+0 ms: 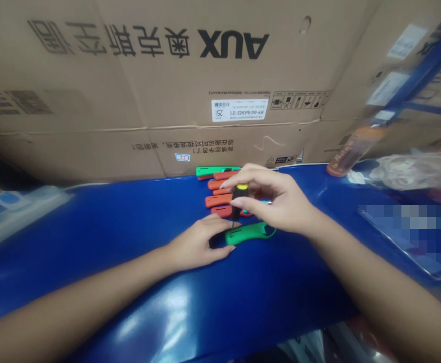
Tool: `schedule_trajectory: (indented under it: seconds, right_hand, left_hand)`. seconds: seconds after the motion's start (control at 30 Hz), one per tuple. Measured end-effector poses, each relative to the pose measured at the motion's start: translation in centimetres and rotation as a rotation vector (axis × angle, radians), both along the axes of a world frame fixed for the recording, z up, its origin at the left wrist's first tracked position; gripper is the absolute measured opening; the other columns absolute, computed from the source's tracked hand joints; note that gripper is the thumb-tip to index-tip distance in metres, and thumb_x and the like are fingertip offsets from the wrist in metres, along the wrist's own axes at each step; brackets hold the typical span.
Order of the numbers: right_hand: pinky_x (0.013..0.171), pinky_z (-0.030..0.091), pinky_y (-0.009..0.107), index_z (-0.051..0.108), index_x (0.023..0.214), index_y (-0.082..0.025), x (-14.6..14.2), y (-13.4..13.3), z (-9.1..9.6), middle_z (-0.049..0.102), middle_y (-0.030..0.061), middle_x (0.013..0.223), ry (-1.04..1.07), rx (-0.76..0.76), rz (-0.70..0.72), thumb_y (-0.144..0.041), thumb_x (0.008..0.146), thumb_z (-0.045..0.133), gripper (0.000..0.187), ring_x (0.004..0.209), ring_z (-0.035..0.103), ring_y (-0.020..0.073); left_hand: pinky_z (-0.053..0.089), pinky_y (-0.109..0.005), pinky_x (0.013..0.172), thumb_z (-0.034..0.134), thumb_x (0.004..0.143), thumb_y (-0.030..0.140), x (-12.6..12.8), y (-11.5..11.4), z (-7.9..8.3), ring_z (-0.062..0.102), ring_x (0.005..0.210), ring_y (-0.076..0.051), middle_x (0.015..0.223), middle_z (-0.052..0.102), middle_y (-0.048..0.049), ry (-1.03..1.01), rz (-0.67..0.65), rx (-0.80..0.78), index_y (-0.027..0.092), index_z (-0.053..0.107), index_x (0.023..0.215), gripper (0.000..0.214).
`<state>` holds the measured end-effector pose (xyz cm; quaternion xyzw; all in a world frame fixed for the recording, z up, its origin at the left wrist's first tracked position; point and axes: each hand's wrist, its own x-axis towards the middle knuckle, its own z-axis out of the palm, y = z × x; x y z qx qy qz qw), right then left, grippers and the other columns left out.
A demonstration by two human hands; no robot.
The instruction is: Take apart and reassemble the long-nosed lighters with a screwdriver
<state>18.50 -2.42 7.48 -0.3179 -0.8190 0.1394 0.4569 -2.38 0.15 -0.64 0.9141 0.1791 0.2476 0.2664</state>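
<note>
My right hand is closed round a short screwdriver with a black and yellow handle. It is held upright, its thin shaft pointing down at the left end of a green plastic tool handle that lies on the blue table. My left hand grips that same end between thumb and fingers. Just behind, a row of similar orange handles lies side by side, partly hidden by my right hand. A green one lies at the back of the row. The exact kind of these tools is unclear.
A large cardboard box stands along the back of the blue table. At the right are an orange drink bottle and a crumpled plastic bag. Clear plastic packaging lies at the left.
</note>
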Motion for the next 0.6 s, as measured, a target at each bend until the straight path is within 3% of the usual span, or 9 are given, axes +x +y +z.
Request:
schedule_trajectory:
  seconds: [0.1, 0.2, 0.27, 0.37, 0.43, 0.5, 0.6]
  right_hand:
    - [0.073, 0.056, 0.03, 0.071, 0.103, -0.018, 0.0, 0.4, -0.5, 0.065, 0.0066, 0.096, -0.015, 0.219, -0.163, -0.031, 0.09, 0.069, 0.018, 0.084, 0.064, 0.017]
    - [0.077, 0.056, 0.031, 0.065, 0.124, -0.02, 0.1, 0.4, -0.5, 0.065, 0.01, 0.115, -0.112, 0.121, -0.046, -0.022, 0.099, 0.051, 0.029, 0.094, 0.064, 0.0171]
    - [0.072, 0.056, 0.029, 0.066, 0.121, -0.021, 0.3, 0.3, -0.3, 0.067, 0.0078, 0.109, -0.08, 0.06, 0.031, -0.022, 0.099, 0.053, 0.026, 0.085, 0.065, 0.0147]
    - [0.072, 0.056, 0.03, 0.071, 0.105, -0.021, 0.3, 0.2, -0.3, 0.068, 0.006, 0.095, -0.044, 0.221, -0.074, -0.033, 0.09, 0.069, 0.02, 0.082, 0.065, 0.0167]
    - [0.082, 0.057, 0.033, 0.069, 0.115, -0.021, 0.3, 0.1, -0.1, 0.069, 0.0084, 0.106, -0.14, 0.273, -0.092, -0.032, 0.095, 0.062, 0.024, 0.097, 0.066, 0.0197]
    - [0.094, 0.054, 0.035, 0.062, 0.13, -0.023, 0.2, -0.2, 0.3, 0.068, 0.0086, 0.121, -0.256, 0.189, 0.027, -0.024, 0.102, 0.045, 0.033, 0.111, 0.064, 0.0191]
    - [0.095, 0.054, 0.034, 0.067, 0.121, -0.022, 0.0, -0.6, 0.6, 0.071, 0.007, 0.114, -0.237, 0.154, 0.069, -0.022, 0.101, 0.047, 0.029, 0.104, 0.067, 0.0172]
  left_hand:
    - [0.051, -0.04, 0.101, 0.068, 0.089, 0.027, 0.0, 0.1, -0.1, 0.064, 0.108, -0.022, 0.115, 0.071, -0.0077, -0.01, -0.009, 0.01, 0.02, 0.064, 0.126, 0.038]
    - [0.051, -0.041, 0.1, 0.068, 0.09, 0.03, 0.0, 0.2, -0.4, 0.066, 0.105, -0.022, 0.112, 0.071, -0.0076, -0.014, 0.002, 0.014, 0.021, 0.066, 0.125, 0.036]
    - [0.052, -0.04, 0.098, 0.069, 0.089, 0.031, -0.1, 0.2, -0.5, 0.067, 0.103, -0.022, 0.11, 0.071, -0.0078, -0.026, 0.007, 0.013, 0.02, 0.067, 0.124, 0.036]
    - [0.053, -0.039, 0.099, 0.07, 0.089, 0.031, -0.1, 0.1, -0.6, 0.067, 0.104, -0.022, 0.111, 0.071, -0.0088, -0.038, 0.018, 0.017, 0.019, 0.068, 0.122, 0.035]
    - [0.053, -0.04, 0.1, 0.07, 0.089, 0.031, -0.1, 0.1, -0.5, 0.067, 0.106, -0.023, 0.113, 0.07, -0.0096, -0.026, 0.026, 0.024, 0.019, 0.068, 0.122, 0.036]
    - [0.052, -0.042, 0.101, 0.07, 0.088, 0.031, -0.1, 0.2, -0.5, 0.066, 0.107, -0.024, 0.113, 0.07, -0.0103, -0.008, 0.027, 0.027, 0.019, 0.068, 0.123, 0.037]
    - [0.052, -0.044, 0.103, 0.07, 0.087, 0.03, -0.1, 0.2, -0.4, 0.066, 0.11, -0.025, 0.115, 0.07, -0.0104, -0.004, 0.027, 0.022, 0.02, 0.069, 0.124, 0.038]
